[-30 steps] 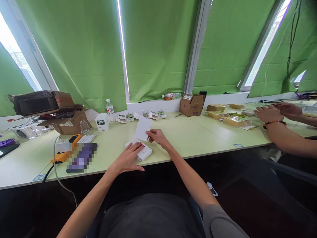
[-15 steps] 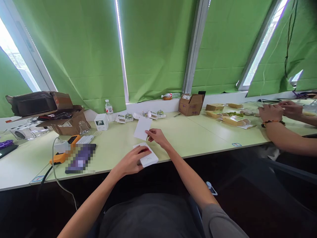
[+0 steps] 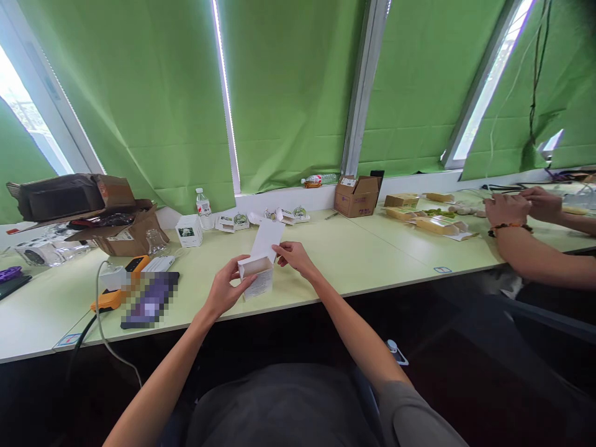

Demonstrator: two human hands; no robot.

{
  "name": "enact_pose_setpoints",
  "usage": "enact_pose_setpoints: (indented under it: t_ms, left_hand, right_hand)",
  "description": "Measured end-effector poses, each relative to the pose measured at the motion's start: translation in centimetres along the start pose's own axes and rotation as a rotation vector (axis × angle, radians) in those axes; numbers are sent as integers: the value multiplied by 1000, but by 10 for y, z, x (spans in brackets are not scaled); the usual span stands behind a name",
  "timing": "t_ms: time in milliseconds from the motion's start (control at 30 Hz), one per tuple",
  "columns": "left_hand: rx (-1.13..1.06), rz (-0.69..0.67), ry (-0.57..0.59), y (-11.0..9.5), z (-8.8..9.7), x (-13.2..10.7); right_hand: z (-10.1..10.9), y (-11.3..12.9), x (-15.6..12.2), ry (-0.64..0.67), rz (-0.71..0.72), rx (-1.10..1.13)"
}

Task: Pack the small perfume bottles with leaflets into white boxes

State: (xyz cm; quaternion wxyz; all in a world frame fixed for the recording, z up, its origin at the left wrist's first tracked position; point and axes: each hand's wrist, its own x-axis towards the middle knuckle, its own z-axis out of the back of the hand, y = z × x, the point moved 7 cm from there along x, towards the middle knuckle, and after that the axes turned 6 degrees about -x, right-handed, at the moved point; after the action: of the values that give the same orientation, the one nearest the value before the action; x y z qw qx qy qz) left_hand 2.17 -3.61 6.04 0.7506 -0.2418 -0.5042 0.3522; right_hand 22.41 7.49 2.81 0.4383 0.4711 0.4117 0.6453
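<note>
A small white cardboard box (image 3: 259, 285) with its open end facing up is gripped by my left hand (image 3: 227, 287), thumb across the near side and fingers round the far side. Printed text covers the near face, too small to read. Just behind the box, a blank white card (image 3: 268, 236) stands tilted, its right edge pinched by my right hand (image 3: 295, 258). The card's lower end is hidden behind the box rim, so whether it touches the box I cannot tell. The inside of the box looks brownish; little of it shows.
A phone (image 3: 151, 301), an orange power strip (image 3: 109, 299) and a cable lie left. Behind stand a white box (image 3: 189, 231), a bottle (image 3: 203, 210), small packages (image 3: 233, 222) and a cardboard carton (image 3: 356, 197). At right, a co-worker's hands (image 3: 507, 210) work near yellow trays (image 3: 433, 225).
My left hand has turned the white box so its open end now faces up, and has shifted slightly left. The right hand keeps the card nearly in place.
</note>
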Motion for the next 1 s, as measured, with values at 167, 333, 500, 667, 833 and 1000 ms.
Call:
enact_pose_setpoints:
  t_ms: [167, 333, 500, 667, 833, 1000]
  left_hand:
    - [-112, 70, -49, 17, 4, 3]
    - [-121, 36, -152, 23, 13, 4]
    - [-47, -12, -191, 25, 16, 1]
    - [81, -38, -201, 24, 17, 0]
    - [94, -35, -163, 22, 16, 2]
    - [23, -14, -135, 23, 14, 3]
  right_hand:
    - [0, 0, 0, 0, -6, -5]
    - [1, -2, 1, -2, -7, -19]
    - [2, -4, 2, -12, -1, -23]
    - [1, -6, 4, -9, 11, -40]
    - [0, -6, 3, -8, 25, -55]
    - [1, -4, 3, -13, 24, -67]
